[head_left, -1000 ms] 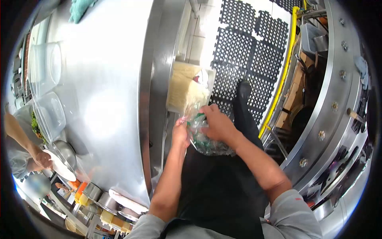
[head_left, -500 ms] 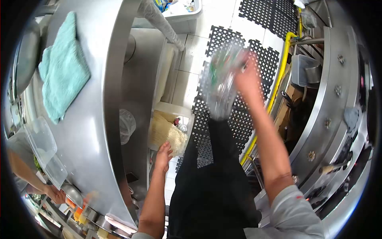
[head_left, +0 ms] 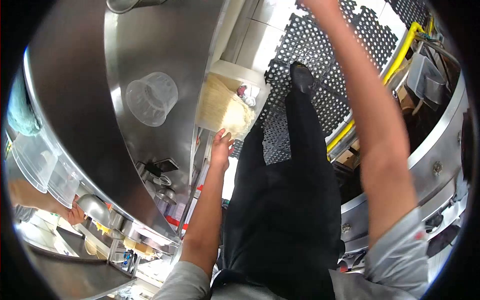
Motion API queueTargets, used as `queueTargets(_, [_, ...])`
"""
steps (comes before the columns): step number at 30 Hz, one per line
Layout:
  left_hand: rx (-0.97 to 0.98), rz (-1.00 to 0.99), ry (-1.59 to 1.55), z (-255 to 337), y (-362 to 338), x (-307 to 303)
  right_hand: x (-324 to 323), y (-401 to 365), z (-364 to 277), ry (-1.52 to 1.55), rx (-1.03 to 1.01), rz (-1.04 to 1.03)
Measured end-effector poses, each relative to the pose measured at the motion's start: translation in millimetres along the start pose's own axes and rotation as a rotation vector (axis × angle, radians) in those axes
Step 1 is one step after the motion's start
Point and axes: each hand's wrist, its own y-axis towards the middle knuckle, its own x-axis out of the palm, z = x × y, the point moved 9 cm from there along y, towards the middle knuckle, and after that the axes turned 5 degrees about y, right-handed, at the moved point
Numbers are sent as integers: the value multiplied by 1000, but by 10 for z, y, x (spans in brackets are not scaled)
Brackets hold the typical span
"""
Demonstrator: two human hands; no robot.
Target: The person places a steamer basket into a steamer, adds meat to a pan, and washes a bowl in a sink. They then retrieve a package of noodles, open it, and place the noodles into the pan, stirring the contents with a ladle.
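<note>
The left hand [head_left: 220, 146] is hanging open, fingers loosely spread and grasping nothing, its tips just beside the heap of pale strands [head_left: 222, 105] filling the white bin [head_left: 236, 68] under the steel counter [head_left: 75, 110]. The right arm [head_left: 372, 115] is stretching upward, its hand lying beyond the top edge, so its grip cannot be told. That hand is probably working unseen and risking a fumble, while the left could be brushing strands onto the black floor mat [head_left: 320, 45].
</note>
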Motion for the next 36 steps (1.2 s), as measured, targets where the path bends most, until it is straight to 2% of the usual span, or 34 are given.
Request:
queueTargets(1, [-18,-6,-5,22,-13,-20,324,-620,379,14,158,-32])
queueTargets(2, [-26,21,-53,-40,40,-94,718,-1261,799,-13,188,-76])
queueTargets(3, [-34,45,-96,-132,129,-175,890,-1980,795,70,340,-207])
queueTargets(4, [-38,69,-142,-217,255,-258,1230,-2662,1053,112,446,-329])
queueTargets(5, [-55,38,-186,-321,402,-301,1371,-3265,1016,158,660,-582])
queueTargets(6, [-63,29,-210,-359,504,-316,1658,-3886,1228,254,781,-582])
queueTargets(8, [-79,-1,-250,-399,650,-221,1868,-4488,1345,488,1068,-462])
queueTargets(10, [-65,9,-164,-352,696,-224,2161,-4735,1367,804,1264,-222])
queueTargets(11, [-79,8,-129,-351,776,-232,2258,-4618,1326,818,1199,-212])
queueTargets(12, [-103,15,-92,-410,823,-272,2269,-4508,1371,699,1134,-201])
queueTargets(14, [382,219,446,-92,768,-425,2417,-4406,1523,467,1023,-205])
queueTargets(15, [627,312,713,64,651,-372,2433,-4428,1620,313,936,-115])
queueTargets(18, [1039,236,1022,370,100,149,2342,-4454,1412,392,892,-130])
queueTargets(22, [996,401,1048,354,397,203,2108,-4268,1187,188,726,-135])
queueTargets(25, [976,461,1021,355,502,268,2080,-4198,1118,98,508,-7])
queueTargets(29, [838,525,1004,512,738,500,2039,-4201,1084,42,444,-3])
queueTargets(31, [811,512,1024,498,737,539,2034,-4222,1122,100,538,-67])
queueTargets(32, [851,464,949,448,700,478,2010,-4217,1111,131,583,-96])
queueTargets(34, [926,374,802,305,654,253,1928,-4083,909,169,468,-79])
queueTargets(35, [819,407,705,216,709,44,1921,-4030,799,208,424,-63])
queueTargets(36, [644,268,377,61,864,-122,1917,-3981,687,246,380,-46])
